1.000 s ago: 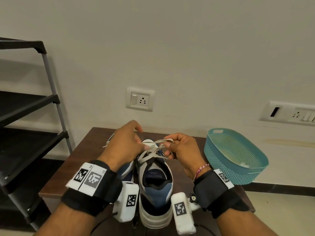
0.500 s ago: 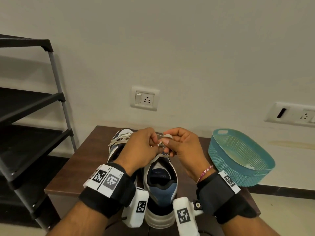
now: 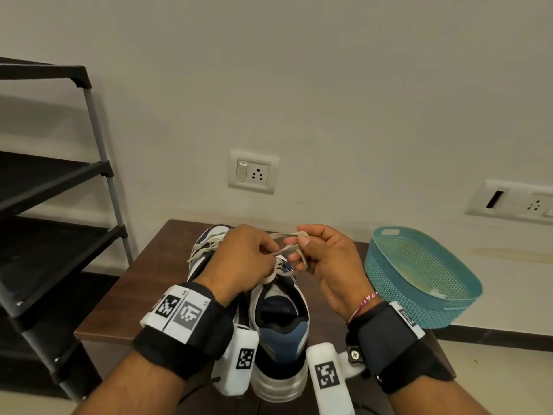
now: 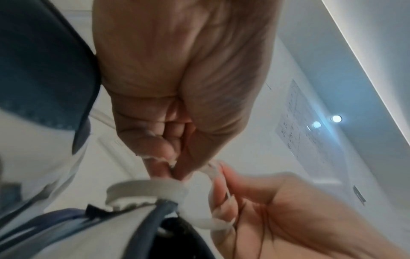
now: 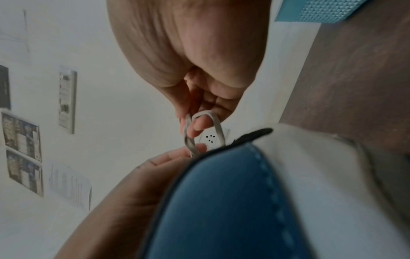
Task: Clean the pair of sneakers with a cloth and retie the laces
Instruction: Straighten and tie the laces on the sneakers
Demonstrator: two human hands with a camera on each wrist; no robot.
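Note:
Two white and blue sneakers stand side by side on a brown table (image 3: pixel 128 298), heels towards me. The right sneaker (image 3: pixel 281 330) shows its blue heel and dark opening. The left sneaker (image 3: pixel 206 250) is mostly hidden behind my left hand (image 3: pixel 248 259). Both hands hover over the right sneaker's tongue. My left hand pinches one strand of the white lace (image 3: pixel 287 250) between thumb and fingers. My right hand (image 3: pixel 323 259) pinches a loop of the same lace (image 5: pixel 206 122), which wraps round a fingertip. In the left wrist view the lace (image 4: pixel 155 189) curves over the shoe collar.
A teal plastic basket (image 3: pixel 419 277) sits on the table's right end, holding something pale. A black shelf rack (image 3: pixel 59 205) stands at the left. Wall sockets (image 3: pixel 253 172) are mounted behind the table.
The hands first drew together over the lace, then parted a little. The right hand now holds a loop out to the right, and the lace is drawn up off the tongue.

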